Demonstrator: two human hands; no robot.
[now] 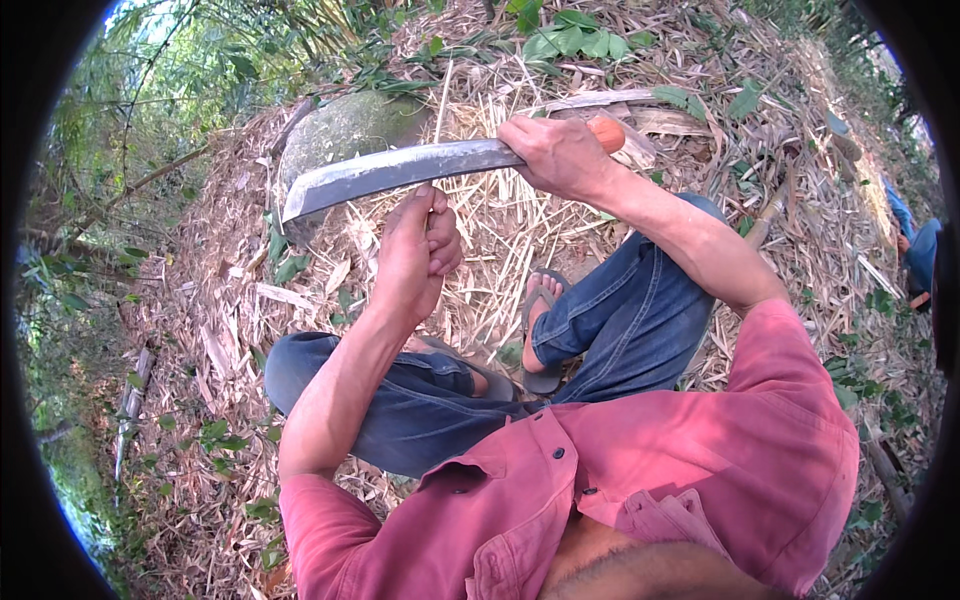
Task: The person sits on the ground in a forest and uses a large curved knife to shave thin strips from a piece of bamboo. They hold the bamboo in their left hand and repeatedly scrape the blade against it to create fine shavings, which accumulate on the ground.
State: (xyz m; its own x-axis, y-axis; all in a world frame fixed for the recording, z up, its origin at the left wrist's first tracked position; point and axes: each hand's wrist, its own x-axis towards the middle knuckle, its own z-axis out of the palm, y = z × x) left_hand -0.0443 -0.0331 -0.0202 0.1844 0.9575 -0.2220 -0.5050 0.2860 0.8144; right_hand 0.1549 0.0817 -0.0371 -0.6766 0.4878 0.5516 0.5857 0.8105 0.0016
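A machete [400,168] with a long, worn grey blade is held level in front of me, its wide squared tip pointing left. My right hand [565,157] is wrapped round it where blade and grip meet, and the orange handle end [607,134] sticks out past the hand. Just under the blade's middle, my left hand [418,245] is raised with its fingers curled in. Its thumb tip is at the lower edge of the blade, touching or nearly so. Nothing shows inside the curled fingers.
Behind the blade sits a rounded mossy stone [350,130]. Pale split strips [500,255] and dry leaves cover the ground between my sandalled feet [543,310] and the stone. Thin bamboo stems stand far left. Part of another person in blue [922,255] shows at the right rim.
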